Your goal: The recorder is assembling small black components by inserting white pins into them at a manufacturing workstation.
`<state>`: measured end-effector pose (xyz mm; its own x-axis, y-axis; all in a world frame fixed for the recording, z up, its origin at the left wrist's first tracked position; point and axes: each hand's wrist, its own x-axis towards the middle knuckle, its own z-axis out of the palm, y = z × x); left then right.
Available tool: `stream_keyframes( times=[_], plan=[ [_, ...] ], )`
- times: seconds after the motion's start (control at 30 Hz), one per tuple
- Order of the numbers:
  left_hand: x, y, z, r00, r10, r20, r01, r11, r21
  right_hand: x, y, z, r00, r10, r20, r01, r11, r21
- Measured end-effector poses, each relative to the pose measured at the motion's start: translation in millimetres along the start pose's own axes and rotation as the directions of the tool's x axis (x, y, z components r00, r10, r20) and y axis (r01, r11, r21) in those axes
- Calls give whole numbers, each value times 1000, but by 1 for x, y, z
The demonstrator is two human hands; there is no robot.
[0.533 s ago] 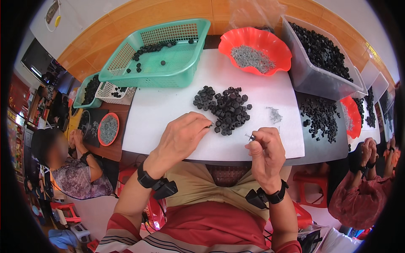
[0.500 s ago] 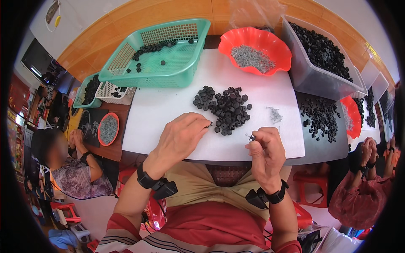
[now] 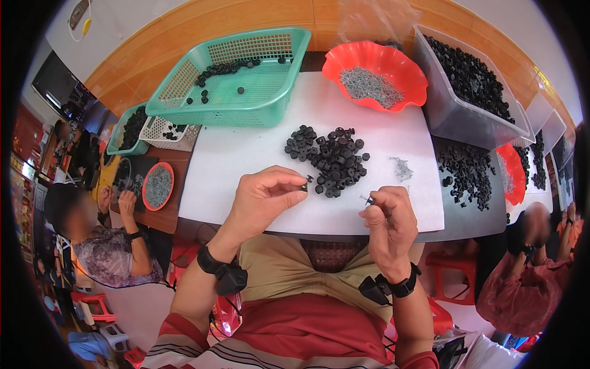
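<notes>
My left hand (image 3: pixel 265 195) pinches a small black plastic cap (image 3: pixel 303 187) between thumb and fingertips, just off the near left side of a heap of black caps (image 3: pixel 337 161). To the right, my right hand (image 3: pixel 392 214) is closed on a small black part (image 3: pixel 370 201), with a thin silver screw (image 3: pixel 363 197) sticking out from it toward the left. Its exact shape is partly covered by my fingers. Beyond that hand lies a little pile of silver screws (image 3: pixel 402 168) on the white sheet (image 3: pixel 227 166).
A green basket (image 3: pixel 246 117) with some black caps stands far left. At the back are a red scalloped bowl (image 3: pixel 418 80) of screws and a grey bin (image 3: pixel 455 117) full of black parts. More black parts (image 3: pixel 467 175) lie right. Co-workers sit on both sides.
My left hand has drawn back slightly from the heap and turned, and a black cap now shows in its fingertips. My right hand stays nearly still with its part and screw.
</notes>
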<state>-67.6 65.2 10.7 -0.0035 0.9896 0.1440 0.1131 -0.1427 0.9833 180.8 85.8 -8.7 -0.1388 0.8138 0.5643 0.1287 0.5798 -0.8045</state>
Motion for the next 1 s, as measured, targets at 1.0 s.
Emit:
stream_keyframes(
  times=[1.0],
  plan=[
    [-5,4,25,954,-262,144,295,738,-607,1,-5,1,998,57,24,-59,994,95]
  ],
)
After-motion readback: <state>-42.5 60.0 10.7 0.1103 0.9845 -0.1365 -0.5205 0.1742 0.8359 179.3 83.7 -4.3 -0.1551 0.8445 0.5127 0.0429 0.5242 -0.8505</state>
